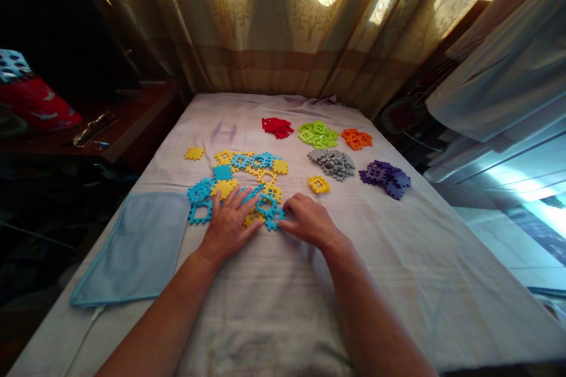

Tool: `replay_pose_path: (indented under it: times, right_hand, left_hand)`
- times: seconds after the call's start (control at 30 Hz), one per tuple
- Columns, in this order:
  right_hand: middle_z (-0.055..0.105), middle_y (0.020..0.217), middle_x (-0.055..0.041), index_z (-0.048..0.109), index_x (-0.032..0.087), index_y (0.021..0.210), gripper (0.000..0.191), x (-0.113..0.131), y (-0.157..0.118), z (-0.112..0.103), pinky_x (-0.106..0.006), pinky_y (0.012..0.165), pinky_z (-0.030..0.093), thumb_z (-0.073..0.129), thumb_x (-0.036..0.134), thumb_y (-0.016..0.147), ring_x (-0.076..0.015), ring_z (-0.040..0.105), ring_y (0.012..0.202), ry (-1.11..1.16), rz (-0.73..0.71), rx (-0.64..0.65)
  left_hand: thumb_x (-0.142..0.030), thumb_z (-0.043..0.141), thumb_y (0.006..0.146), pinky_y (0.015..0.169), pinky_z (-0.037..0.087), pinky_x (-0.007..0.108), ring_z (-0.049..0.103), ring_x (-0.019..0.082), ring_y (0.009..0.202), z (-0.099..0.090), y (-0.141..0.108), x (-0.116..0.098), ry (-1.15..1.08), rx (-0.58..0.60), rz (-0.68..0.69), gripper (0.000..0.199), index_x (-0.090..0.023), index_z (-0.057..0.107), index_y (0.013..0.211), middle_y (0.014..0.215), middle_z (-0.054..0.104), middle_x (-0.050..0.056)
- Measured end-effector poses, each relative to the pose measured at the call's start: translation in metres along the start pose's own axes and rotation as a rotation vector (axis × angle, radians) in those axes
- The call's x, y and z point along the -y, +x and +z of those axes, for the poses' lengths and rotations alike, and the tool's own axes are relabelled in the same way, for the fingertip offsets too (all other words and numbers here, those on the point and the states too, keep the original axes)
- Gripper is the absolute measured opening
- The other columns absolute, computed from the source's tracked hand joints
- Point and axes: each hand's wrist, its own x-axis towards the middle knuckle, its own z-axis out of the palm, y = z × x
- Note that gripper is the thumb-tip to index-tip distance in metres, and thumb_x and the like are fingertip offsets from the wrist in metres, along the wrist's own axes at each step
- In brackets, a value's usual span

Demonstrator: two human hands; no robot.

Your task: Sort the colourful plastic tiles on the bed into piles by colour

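My left hand (230, 221) lies open, its fingers spread over a mixed heap of blue and yellow plastic interlocking tiles. Under its fingertips is a solid yellow tile (224, 189), and a blue frame-shaped tile (201, 212) sits just left of it. At the heap's right edge, my right hand (307, 219) has curled fingers, with thumb and forefinger closed at the rim of a blue interlocking tile (274, 218). The far part of the heap holds a solid blue tile (222, 172) and a yellow one (280, 166). My fingers hide some tiles.
Sorted piles stand beyond and to the right: red (277, 127), lime green (317, 134), orange (356, 139), grey (332, 164) and purple (385, 178). Single yellow tiles lie apart, at left (194, 154) and right (318, 184). A light-blue cloth pouch (137, 247) lies left.
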Motion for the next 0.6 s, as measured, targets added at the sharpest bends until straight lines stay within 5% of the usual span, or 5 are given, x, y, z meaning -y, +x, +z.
replay_pose_path:
  times: [0.13,0.4,0.6]
  right_hand:
    - [0.064,0.115,-0.0105,0.065,0.019,0.111,0.045,0.0037,-0.0026,0.0003,-0.033,0.09,0.045,0.077,0.044,0.075,-0.0247,0.059,0.108,-0.011,-0.029,0.012]
    - [0.064,0.111,-0.0108,0.065,0.017,0.104,0.037,0.0063,-0.0011,0.0053,-0.032,0.088,0.045,0.075,0.041,0.076,-0.0237,0.059,0.103,-0.065,-0.063,-0.013]
    - [0.065,0.108,-0.0105,0.064,0.017,0.1,0.036,0.0008,0.0001,0.0051,-0.032,0.088,0.045,0.076,0.04,0.074,-0.023,0.06,0.099,-0.04,-0.078,-0.029]
  left_hand:
    - [-0.044,0.058,0.09,0.117,0.016,0.065,0.04,0.034,0.141,0.0003,0.0011,-0.0032,-0.013,0.048,0.009,0.038,-0.028,0.064,0.124,0.144,0.056,0.009]
    - [-0.037,0.055,0.092,0.116,0.016,0.067,0.044,0.032,0.138,-0.0002,0.0012,-0.0054,-0.053,0.069,0.037,0.036,-0.031,0.063,0.127,0.141,0.059,0.007]
    - [-0.036,0.052,0.094,0.117,0.013,0.066,0.048,0.031,0.136,0.0,0.0012,-0.0076,-0.068,0.047,0.05,0.025,-0.027,0.067,0.111,0.138,0.062,0.007]
